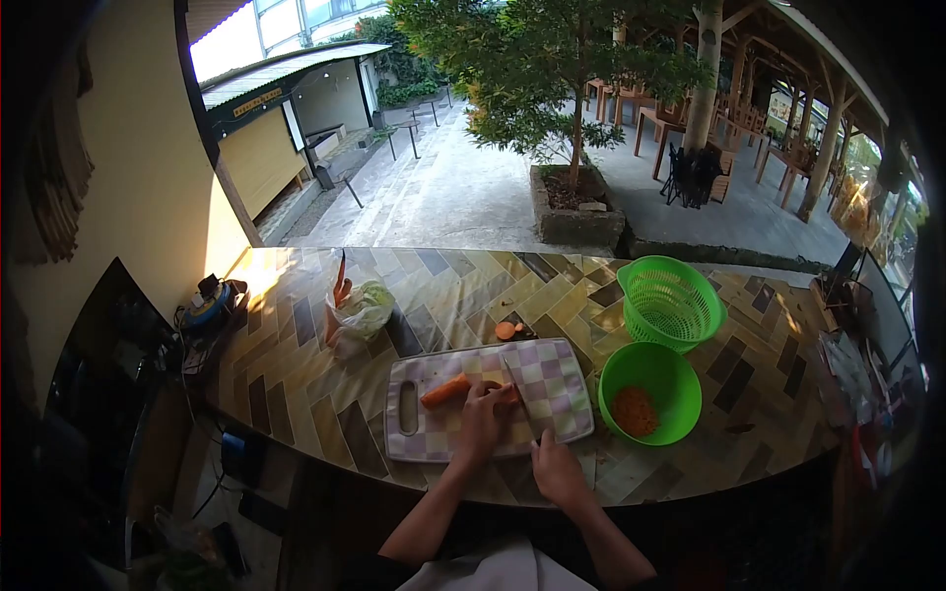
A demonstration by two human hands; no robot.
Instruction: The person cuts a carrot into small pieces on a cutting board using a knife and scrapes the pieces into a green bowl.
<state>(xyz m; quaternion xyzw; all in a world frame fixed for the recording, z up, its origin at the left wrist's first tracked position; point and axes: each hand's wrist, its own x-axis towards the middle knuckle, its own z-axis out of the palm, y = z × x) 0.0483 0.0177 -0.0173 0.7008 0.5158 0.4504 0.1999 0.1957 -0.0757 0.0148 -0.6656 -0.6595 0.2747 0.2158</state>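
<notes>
My left hand [482, 419] presses down on a piece of carrot with its fingers closed round it, near the middle of the checkered cutting board [552, 369]. Another length of carrot [446, 390] lies just left of those fingers. In my right hand [558, 471] is the handle of a kitchen knife [520, 399]; its blade points away from me across the board, right beside the carrot's right end. Carrot end pieces [507, 330] lie on the table just beyond the board's far edge.
A green bowl [680, 394] holding chopped orange bits stands right of the board, with a green colander [672, 295] behind it. At the left sits a plastic bag [365, 310] with carrot [342, 288] beside it. Electrical gear [209, 300] lies at the table's left edge.
</notes>
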